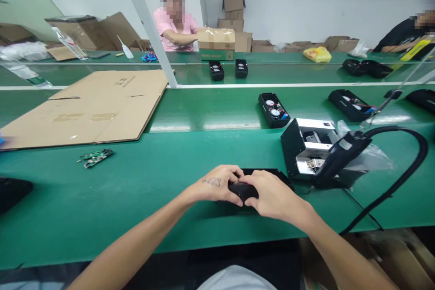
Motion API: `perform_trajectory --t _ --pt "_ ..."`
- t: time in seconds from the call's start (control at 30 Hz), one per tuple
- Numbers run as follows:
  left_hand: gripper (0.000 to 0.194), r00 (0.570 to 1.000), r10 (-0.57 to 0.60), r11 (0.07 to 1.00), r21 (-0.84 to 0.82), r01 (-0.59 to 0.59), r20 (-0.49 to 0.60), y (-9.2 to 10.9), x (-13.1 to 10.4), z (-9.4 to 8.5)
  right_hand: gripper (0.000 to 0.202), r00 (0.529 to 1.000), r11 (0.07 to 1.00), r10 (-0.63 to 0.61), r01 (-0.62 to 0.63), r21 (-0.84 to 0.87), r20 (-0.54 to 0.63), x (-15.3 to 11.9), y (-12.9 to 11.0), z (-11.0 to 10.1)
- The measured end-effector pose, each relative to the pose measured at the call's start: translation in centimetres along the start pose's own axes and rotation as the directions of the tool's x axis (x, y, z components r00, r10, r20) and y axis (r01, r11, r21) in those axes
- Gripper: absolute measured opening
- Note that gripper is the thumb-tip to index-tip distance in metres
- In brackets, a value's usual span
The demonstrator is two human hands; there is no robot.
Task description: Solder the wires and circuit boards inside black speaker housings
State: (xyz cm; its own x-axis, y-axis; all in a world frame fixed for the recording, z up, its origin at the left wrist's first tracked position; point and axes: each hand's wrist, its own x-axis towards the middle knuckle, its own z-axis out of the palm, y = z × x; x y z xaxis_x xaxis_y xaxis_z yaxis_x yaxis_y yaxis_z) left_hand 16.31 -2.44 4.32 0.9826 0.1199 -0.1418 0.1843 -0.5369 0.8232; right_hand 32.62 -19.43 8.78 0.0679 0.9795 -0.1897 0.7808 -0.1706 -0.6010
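Note:
At the near side of the green bench (152, 217), my left hand (215, 185) and my right hand (277, 195) meet over a black plastic housing (243, 190). The fingers of both are bent and closed around its near end, thumbs toward me. Much of the housing is hidden under the hands, so its inside does not show. Its dark far edge (268, 171) appears behind my right hand.
Right of my hands stands a black-and-silver machine (292, 149), with a black handheld tool (343, 156) and thick cable. Beyond are open black housings (273, 111) with round silver parts and wires. Flat cardboard (102, 108) and circuit boards (97, 157) lie left. A person (178, 31) handles a carton (216, 45).

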Motion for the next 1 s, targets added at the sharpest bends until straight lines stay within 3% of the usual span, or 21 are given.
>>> perform_trajectory --t 0.03,0.07,0.1,0.13,0.2,0.23,0.27,0.3,0.4,0.43,0.47,0.6,0.73,0.8,0.93,1.0 --pt "0.037 0.999 0.042 0.998 0.050 -0.041 -0.021 0.0 -0.7 0.8 0.045 0.990 0.999 -0.015 0.021 0.042 -0.137 -1.5 0.2 -0.1" --pt "0.034 0.994 0.099 0.988 0.120 -0.094 -0.038 0.0 -1.4 1.7 0.045 0.942 0.993 0.007 0.034 0.115 -0.337 -3.1 0.6 -0.3" --pt "0.030 0.985 0.165 0.967 0.205 -0.152 -0.048 -0.1 -2.1 2.6 0.038 0.830 0.986 0.053 0.044 0.161 -0.555 -4.5 1.3 -0.5" --pt "0.027 0.971 0.232 0.932 0.296 -0.207 -0.053 -0.3 -2.8 3.7 0.034 0.665 0.977 0.102 0.072 0.199 -0.740 -5.8 2.2 -0.8" --pt "0.023 0.938 0.342 0.851 0.444 -0.280 -0.063 -0.7 -4.0 5.6 0.037 0.242 0.959 0.224 0.116 0.258 -0.944 -7.5 4.6 -1.5" --pt "0.021 0.923 0.378 0.820 0.490 -0.295 -0.078 -1.0 -4.4 6.5 0.046 0.095 0.961 0.240 0.119 0.251 -0.966 -7.9 6.0 -1.8" --pt "0.020 0.909 0.405 0.799 0.520 -0.302 -0.095 -1.2 -4.7 7.1 0.056 0.031 0.963 0.249 0.100 0.251 -0.968 -8.1 7.4 -2.2" --pt "0.019 0.900 0.422 0.788 0.537 -0.302 -0.113 -1.4 -4.9 7.6 0.066 0.042 0.963 0.259 0.070 0.262 -0.965 -8.1 8.6 -2.6" --pt "0.021 0.887 0.435 0.787 0.544 -0.292 -0.154 -1.6 -5.0 8.2 0.067 0.289 0.919 0.368 0.034 0.393 -0.884 -7.2 11.2 -3.5" --pt "0.022 0.882 0.442 0.785 0.546 -0.293 -0.163 -1.7 -5.0 8.2 0.061 0.341 0.892 0.409 0.048 0.450 -0.846 -6.8 11.7 -3.7" --pt "0.023 0.875 0.453 0.781 0.550 -0.297 -0.171 -1.6 -4.9 8.1 0.056 0.358 0.862 0.446 0.075 0.501 -0.821 -6.5 12.0 -3.7" --pt "0.025 0.855 0.480 0.775 0.551 -0.309 -0.196 -1.6 -4.6 7.9 0.046 0.286 0.786 0.523 0.204 0.584 -0.803 -5.6 12.1 -2.9" --pt "0.029 0.829 0.502 0.783 0.537 -0.315 -0.246 -1.8 -4.6 8.1 0.041 0.386 0.721 0.491 0.322 0.613 -0.781 -6.3 11.7 -2.9" --pt "0.031 0.805 0.523 0.779 0.540 -0.318 -0.281 -2.1 -4.4 8.3 0.043 0.339 0.718 0.473 0.388 0.579 -0.813 -7.1 11.0 -4.0" --pt "0.037 0.777 0.541 0.775 0.551 -0.311 -0.322 -2.2 -3.7 8.8 0.040 0.085 0.764 0.388 0.527 0.372 -0.918 -8.0 9.4 -7.0" --pt "0.038 0.770 0.545 0.770 0.562 -0.302 -0.333 -1.9 -3.2 9.0 0.037 0.000 0.800 0.329 0.531 0.278 -0.944 -7.6 9.2 -8.0"
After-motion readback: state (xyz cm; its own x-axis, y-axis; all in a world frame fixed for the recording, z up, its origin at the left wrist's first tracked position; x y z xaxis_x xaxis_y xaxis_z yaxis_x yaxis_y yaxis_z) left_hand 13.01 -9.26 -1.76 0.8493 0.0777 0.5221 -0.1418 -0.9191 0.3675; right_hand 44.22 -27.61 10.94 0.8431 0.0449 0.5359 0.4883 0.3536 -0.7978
